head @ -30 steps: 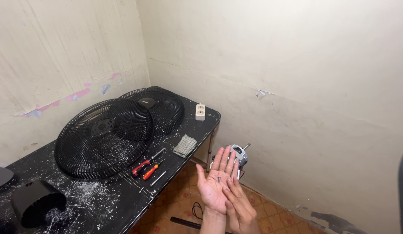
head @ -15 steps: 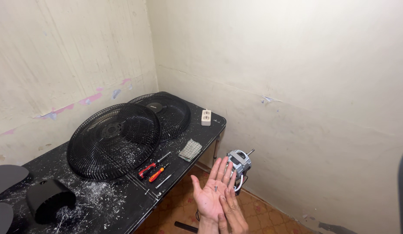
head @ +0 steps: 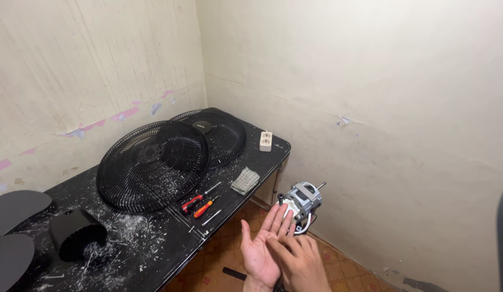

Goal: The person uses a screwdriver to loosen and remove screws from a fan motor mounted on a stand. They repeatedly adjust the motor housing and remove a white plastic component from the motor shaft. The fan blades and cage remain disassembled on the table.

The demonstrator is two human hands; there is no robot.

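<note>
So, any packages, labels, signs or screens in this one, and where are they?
No packages, signs or screens in view.
Badge on the rear fan grille: a small pale mark at its black round hub, far end of the black table; too small to make out.
Tape scraps: pink and bluish strips stuck along the cream left wall.

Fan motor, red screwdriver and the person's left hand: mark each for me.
fan motor (head: 303, 199), head view, on its metal body.
red screwdriver (head: 191, 204), head view, on its handle.
left hand (head: 260, 250), head view, on the open palm.
</note>
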